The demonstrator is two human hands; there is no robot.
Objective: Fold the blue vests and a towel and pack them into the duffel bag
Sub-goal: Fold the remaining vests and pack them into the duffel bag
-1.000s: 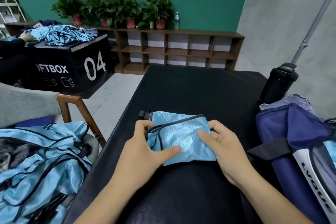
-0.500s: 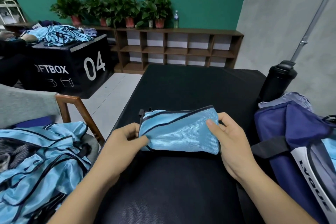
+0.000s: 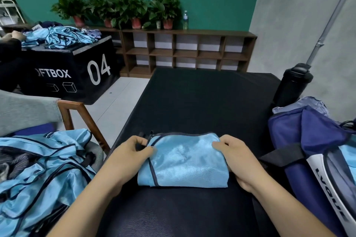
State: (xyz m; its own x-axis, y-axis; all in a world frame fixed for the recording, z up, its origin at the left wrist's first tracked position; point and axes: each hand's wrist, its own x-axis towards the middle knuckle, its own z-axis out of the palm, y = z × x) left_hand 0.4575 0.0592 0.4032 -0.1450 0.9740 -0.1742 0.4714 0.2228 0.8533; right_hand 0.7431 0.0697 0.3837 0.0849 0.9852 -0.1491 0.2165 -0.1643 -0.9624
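The vest (image 3: pixel 185 159) is lying folded small on the surface (image 3: pixel 202 102). The left hand (image 3: pixel 129 158) is pinching its trimmed left edge and the right hand (image 3: pixel 238 159) is gripping the right edge, probably keeping the folds together for lifting into the open bag (image 3: pixel 308 140) close by on the right. A pile (image 3: pixel 42 163) of unfolded ones is waiting on the left.

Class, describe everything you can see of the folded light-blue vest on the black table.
The folded light-blue mesh vest is a shiny, fine-weave bundle with dark navy piping along its top and left edges. It lies flat, roughly rectangular, on the black padded table. The left hand pinches its left end; the right hand grips its right end.
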